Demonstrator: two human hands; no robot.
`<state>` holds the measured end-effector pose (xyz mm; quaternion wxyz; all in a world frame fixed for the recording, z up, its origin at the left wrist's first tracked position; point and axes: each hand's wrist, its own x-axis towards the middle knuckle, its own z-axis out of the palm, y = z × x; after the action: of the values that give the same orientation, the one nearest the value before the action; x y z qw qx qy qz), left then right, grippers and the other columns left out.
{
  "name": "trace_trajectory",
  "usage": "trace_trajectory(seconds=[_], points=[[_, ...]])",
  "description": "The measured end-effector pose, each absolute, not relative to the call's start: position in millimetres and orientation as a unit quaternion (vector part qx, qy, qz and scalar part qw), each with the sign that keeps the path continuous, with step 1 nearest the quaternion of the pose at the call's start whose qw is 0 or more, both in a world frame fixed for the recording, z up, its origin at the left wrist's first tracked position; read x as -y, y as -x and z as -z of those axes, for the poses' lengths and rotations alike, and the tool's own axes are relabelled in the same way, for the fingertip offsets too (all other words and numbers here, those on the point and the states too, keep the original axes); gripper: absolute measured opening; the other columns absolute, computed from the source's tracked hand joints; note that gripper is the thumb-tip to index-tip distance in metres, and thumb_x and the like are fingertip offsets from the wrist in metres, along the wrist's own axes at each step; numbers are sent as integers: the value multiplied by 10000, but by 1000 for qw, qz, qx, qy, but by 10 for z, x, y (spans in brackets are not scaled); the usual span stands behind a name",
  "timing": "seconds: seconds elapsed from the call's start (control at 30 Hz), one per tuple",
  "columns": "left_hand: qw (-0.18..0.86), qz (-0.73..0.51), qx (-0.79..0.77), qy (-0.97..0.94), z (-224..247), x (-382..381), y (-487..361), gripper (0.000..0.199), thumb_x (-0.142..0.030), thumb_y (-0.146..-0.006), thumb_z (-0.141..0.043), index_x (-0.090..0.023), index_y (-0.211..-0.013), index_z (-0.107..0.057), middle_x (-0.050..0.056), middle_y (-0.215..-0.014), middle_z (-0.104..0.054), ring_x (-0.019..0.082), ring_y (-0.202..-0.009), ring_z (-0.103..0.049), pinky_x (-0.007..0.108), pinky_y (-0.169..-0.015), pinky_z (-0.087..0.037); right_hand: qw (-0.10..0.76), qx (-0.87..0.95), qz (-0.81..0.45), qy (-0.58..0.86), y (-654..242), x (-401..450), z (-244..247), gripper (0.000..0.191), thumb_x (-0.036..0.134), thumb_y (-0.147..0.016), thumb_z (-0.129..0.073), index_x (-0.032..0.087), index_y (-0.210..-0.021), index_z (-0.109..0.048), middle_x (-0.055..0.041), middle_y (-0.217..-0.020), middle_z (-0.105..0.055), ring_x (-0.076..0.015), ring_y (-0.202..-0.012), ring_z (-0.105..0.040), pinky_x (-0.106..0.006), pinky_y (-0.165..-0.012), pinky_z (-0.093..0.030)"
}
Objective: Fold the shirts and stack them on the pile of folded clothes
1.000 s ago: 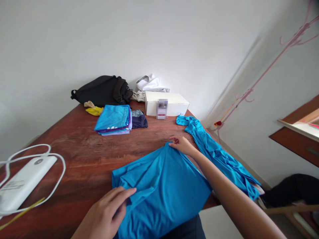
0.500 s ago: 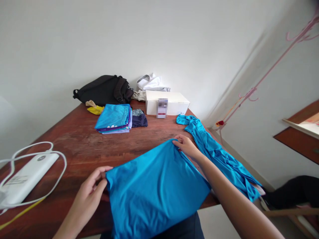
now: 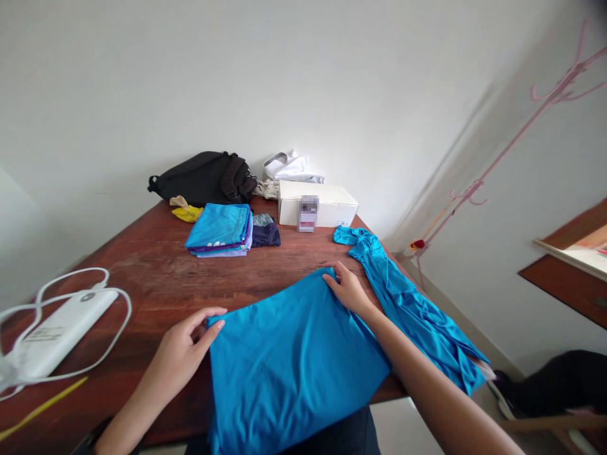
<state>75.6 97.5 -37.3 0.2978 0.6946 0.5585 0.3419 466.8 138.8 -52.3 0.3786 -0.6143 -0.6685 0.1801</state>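
Note:
A bright blue garment (image 3: 294,360), folded into a smooth, rough rectangle, lies on the wooden table (image 3: 142,265) in front of me, its lower end hanging past the near edge. My left hand (image 3: 187,335) pinches its upper left corner. My right hand (image 3: 348,289) holds its upper right edge. A second blue garment (image 3: 412,309) lies crumpled lengthwise just right of my right forearm, apart from the folded one. Beyond my hands sits a folded stack of blue and purple clothes (image 3: 219,230).
A navy folded cloth (image 3: 265,232), a white box (image 3: 317,202), a black bag (image 3: 203,178) and a yellow cloth (image 3: 187,213) stand at the far end. A white power bank (image 3: 61,332) with a cable lies left. A pink rack (image 3: 516,151) leans right.
The rumpled blue garment has been pulled out flat and smooth. My left hand has risen from its surface to its upper left corner. My right hand stays at the top edge.

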Motion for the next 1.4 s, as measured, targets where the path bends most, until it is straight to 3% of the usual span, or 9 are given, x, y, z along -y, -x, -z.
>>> trace_trajectory(seconds=[0.13,0.3,0.53,0.7,0.83,0.97,1.1,1.3,1.4], points=[[266,-334,-564,-707,332,-975,-772,452,-624,-862,-602,-242,-1042,-764,58,-1054,-795,282,-961,-739,313,-780,-593,408,666,-133,610,-4638,-1208,425,295,393,-994,-470,210,-1203,-571,-77,-1047,-715,-262,-966,-689,-358,-887,-513],[257,-375,-558,-694,324,-926,-785,421,-597,-870,-601,-250,-1057,-747,50,-1090,-792,265,-992,-750,286,-822,-588,416,650,-128,623,-4711,-1050,250,300,413,-992,-480,229,-1211,-573,-79,-1076,-716,-267,-1010,-691,-349,-889,-522],[256,-286,-562,-733,420,-1173,-793,370,-528,-900,-550,-238,-1057,-720,36,-859,-792,237,-675,-745,291,-645,-578,322,661,-117,668,-4843,-1502,457,304,259,-905,-536,162,-1170,-650,-81,-911,-726,-253,-856,-696,-337,-791,-512],[206,-297,-547,-755,486,-1335,-786,345,-486,-907,-540,-240,-1066,-722,73,-1095,-787,283,-997,-742,349,-895,-558,317,664,-104,669,-4853,-1643,679,285,232,-904,-510,164,-1128,-673,-82,-927,-739,-234,-817,-685,-329,-766,-503],[179,-293,-545,-765,525,-1338,-764,369,-474,-918,-521,-224,-1108,-715,101,-1160,-759,293,-1041,-717,387,-956,-534,301,662,-95,680,-4840,-1596,680,282,238,-920,-500,164,-1125,-679,-82,-906,-746,-236,-810,-687,-332,-759,-507],[191,-252,-553,-771,486,-1293,-758,401,-529,-932,-515,-227,-1107,-712,106,-1184,-736,293,-1078,-695,384,-984,-507,278,673,-103,677,-4832,-1599,648,314,299,-928,-557,154,-1175,-686,-112,-1018,-756,-247,-893,-699,-333,-793,-509],[200,-210,-555,-779,402,-1287,-773,369,-545,-938,-498,-236,-964,-698,88,-1061,-743,289,-1015,-691,367,-914,-498,264,674,-116,680,-4872,-1691,626,360,337,-906,-623,136,-1194,-705,-112,-990,-765,-256,-881,-706,-328,-776,-508],[220,-191,-515,-806,262,-1341,-752,282,-492,-904,-562,-246,-840,-685,36,-901,-732,248,-886,-678,293,-793,-471,211,693,-163,670,-4931,-1858,551,261,324,-879,-664,155,-1044,-775,-76,-875,-774,-239,-804,-698,-299,-687,-493],[255,-163,-505,-808,165,-1374,-746,342,-543,-904,-558,-241,-800,-682,23,-838,-725,237,-822,-669,275,-724,-446,193,701,-175,664,-4951,-1927,504,234,325,-844,-704,160,-988,-785,-67,-851,-766,-232,-785,-683,-291,-658,-476]])
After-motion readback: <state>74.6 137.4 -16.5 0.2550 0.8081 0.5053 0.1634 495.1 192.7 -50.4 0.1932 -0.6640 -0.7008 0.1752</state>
